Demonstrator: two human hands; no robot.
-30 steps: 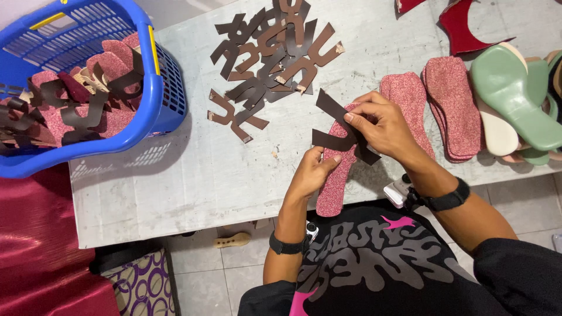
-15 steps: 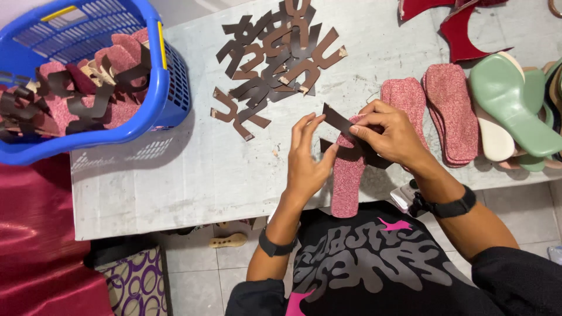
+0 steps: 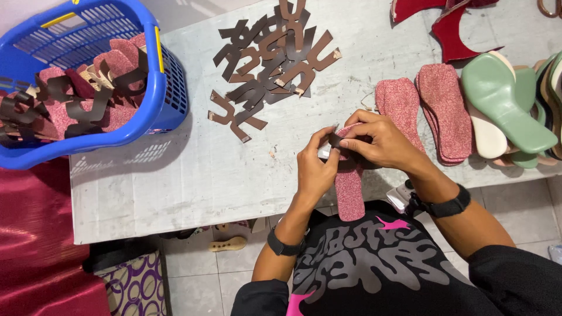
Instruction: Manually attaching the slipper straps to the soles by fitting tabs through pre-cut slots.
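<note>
Both hands, the left hand [image 3: 315, 168] and the right hand [image 3: 374, 142], are pinching closed on a brown strap [image 3: 335, 140] against a pink insole [image 3: 349, 190], with more straps [image 3: 272, 64] lying beyond them on the desk [image 3: 175, 175].

The insole [image 3: 350, 190] is speckled pink and the strap [image 3: 336, 140] on it is dark brown, like the strap pieces [image 3: 275, 64] on the grey-white table [image 3: 175, 175]. The basket [image 3: 158, 88] is blue with yellow trim. The soles [image 3: 503, 105] are pale green, and the shirt [image 3: 374, 263] is black with a grey and pink pattern.

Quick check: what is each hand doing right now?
Left hand: closed, pinching the pink insole.
Right hand: closed, pressing the dark brown strap piece onto that insole.
</note>
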